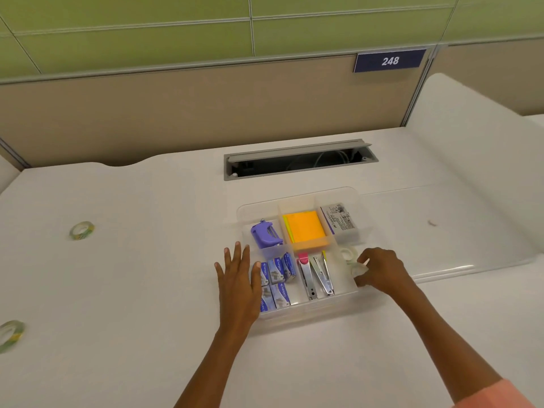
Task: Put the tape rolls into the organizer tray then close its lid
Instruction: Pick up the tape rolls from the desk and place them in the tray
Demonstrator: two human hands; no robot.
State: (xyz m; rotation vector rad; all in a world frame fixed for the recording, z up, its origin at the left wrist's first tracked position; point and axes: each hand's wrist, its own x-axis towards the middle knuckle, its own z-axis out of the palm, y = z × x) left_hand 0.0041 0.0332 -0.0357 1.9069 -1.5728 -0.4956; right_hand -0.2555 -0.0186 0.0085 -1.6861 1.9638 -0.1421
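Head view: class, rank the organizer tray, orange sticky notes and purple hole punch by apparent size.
1. Organizer tray, by far the largest.
2. Orange sticky notes.
3. Purple hole punch, somewhat smaller than the notes.

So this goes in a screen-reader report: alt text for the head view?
A person's right hand sets a clear tape roll into a clear organizer tray of office supplies, left hand flat against the tray's left side. Two tape rolls lie far left on the white desk.

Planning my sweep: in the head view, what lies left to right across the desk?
Tape roll at the desk's left edge → second tape roll → left hand → organizer tray → right hand, at a clear tape roll in the tray's right compartment.
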